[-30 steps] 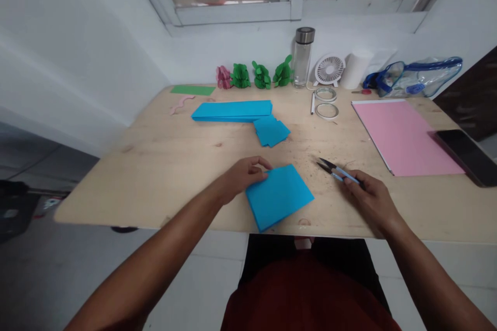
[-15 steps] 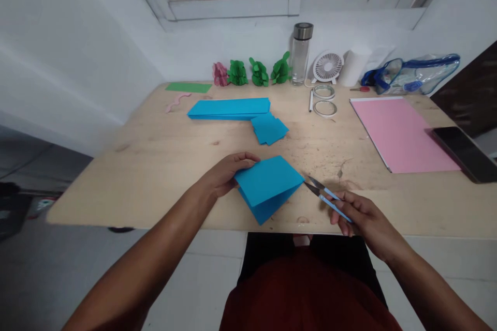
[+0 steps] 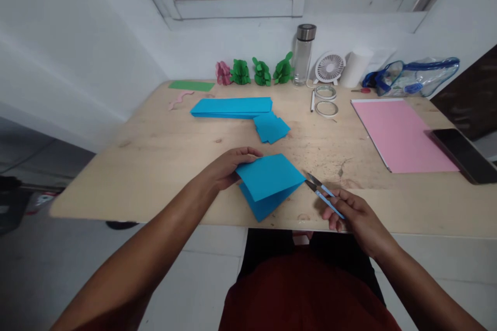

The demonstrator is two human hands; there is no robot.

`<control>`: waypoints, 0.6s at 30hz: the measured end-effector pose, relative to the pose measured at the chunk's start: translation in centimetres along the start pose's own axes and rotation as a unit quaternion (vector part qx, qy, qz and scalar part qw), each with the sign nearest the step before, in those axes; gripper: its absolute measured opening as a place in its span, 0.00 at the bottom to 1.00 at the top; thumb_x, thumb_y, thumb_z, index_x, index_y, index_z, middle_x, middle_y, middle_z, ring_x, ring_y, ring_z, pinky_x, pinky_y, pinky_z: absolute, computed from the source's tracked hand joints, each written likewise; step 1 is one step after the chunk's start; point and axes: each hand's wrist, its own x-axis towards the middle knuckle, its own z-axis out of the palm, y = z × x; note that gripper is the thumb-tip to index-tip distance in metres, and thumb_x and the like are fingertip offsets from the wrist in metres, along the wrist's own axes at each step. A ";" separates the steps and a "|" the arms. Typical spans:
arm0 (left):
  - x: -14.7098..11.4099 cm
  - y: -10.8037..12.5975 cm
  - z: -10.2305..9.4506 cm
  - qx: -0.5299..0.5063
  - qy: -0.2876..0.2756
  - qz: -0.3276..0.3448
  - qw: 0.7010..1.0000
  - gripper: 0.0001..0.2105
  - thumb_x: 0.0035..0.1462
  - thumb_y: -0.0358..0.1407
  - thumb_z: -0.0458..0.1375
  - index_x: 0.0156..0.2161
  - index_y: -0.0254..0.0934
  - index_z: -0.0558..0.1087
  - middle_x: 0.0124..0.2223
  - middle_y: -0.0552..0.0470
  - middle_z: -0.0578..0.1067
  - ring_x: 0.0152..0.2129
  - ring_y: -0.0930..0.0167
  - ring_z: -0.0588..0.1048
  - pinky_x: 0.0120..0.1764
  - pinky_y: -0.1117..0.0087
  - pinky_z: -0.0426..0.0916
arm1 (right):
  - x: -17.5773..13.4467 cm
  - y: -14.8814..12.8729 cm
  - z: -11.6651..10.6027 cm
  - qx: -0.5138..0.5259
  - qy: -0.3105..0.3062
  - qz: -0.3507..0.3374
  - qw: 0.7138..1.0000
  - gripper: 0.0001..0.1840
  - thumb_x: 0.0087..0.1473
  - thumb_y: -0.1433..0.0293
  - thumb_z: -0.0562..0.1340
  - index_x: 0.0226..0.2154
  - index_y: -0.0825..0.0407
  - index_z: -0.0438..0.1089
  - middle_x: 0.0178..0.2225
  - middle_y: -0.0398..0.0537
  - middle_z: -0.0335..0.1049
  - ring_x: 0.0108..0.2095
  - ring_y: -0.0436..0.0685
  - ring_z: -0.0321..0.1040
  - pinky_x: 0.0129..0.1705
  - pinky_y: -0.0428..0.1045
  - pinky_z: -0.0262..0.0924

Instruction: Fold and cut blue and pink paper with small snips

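Note:
A folded blue sheet of paper (image 3: 269, 178) is pinched at its upper left edge by my left hand (image 3: 233, 165). Its two layers stand apart toward me, and the fold runs to the right corner. My right hand (image 3: 349, 212) is closed around blue-handled thread snips (image 3: 324, 196). Their two dark blades are spread, with the tips right at the paper's right corner; whether they touch it I cannot tell. Beyond the sheet lie a stack of small blue paper pieces (image 3: 271, 128) and a stack of long blue paper strips (image 3: 233, 107).
Green folded-paper figures (image 3: 261, 71), a glass bottle (image 3: 303, 59) and a small white fan (image 3: 330, 68) line the wall. Tape rolls (image 3: 326, 108) lie before the fan. To the right are pink paper (image 3: 404, 137), a phone (image 3: 464, 154) and a clear pouch (image 3: 423, 75).
The camera view has shifted slightly. Both hands keep their grips, the snips' blades stay spread at the paper's right corner, and the right hand sits slightly closer to the sheet.

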 end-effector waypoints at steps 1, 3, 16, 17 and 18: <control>0.1 0.0 0.0 -0.007 -0.003 -0.002 1.000 0.14 0.48 0.38 0.61 0.41 0.37 0.74 0.37 0.47 0.76 0.33 0.65 0.75 0.33 0.66 0.69 | 0.1 0.0 0.0 0.003 0.001 0.000 1.000 0.16 0.52 0.56 0.61 0.38 0.50 0.69 0.24 0.43 0.71 0.19 0.49 0.64 0.22 0.46 0.55; 0.4 0.1 -0.1 -0.021 -0.008 -0.006 1.000 0.13 0.47 0.37 0.61 0.40 0.37 0.74 0.36 0.47 0.76 0.32 0.66 0.74 0.33 0.67 0.69 | 0.2 -0.1 0.1 0.011 -0.002 -0.001 1.000 0.16 0.52 0.57 0.62 0.38 0.51 0.70 0.24 0.44 0.71 0.20 0.49 0.65 0.22 0.46 0.55; 0.9 7.1 3.8 -0.065 -0.175 -0.015 0.982 0.31 0.49 0.63 0.50 0.42 0.36 0.71 0.32 0.43 0.78 0.31 0.61 0.78 0.39 0.58 0.68 | 0.8 -1.0 -0.1 0.083 0.025 0.028 0.996 0.16 0.47 0.62 0.66 0.38 0.53 0.70 0.26 0.48 0.74 0.22 0.50 0.67 0.20 0.44 0.54; 1.2 7.3 4.1 -0.060 -0.177 -0.010 0.982 0.31 0.49 0.63 0.50 0.42 0.36 0.70 0.33 0.43 0.78 0.31 0.61 0.78 0.40 0.58 0.68 | 0.8 -1.1 -0.1 0.085 0.028 0.028 0.996 0.15 0.47 0.63 0.66 0.37 0.53 0.70 0.26 0.48 0.74 0.22 0.50 0.67 0.20 0.44 0.55; 1.4 7.5 4.4 -0.056 -0.177 -0.003 0.983 0.31 0.49 0.63 0.50 0.43 0.36 0.69 0.33 0.42 0.78 0.32 0.61 0.78 0.40 0.57 0.68 | 0.8 -1.2 -0.2 0.088 0.032 0.030 0.995 0.15 0.47 0.63 0.66 0.37 0.53 0.70 0.26 0.48 0.74 0.22 0.50 0.67 0.20 0.44 0.55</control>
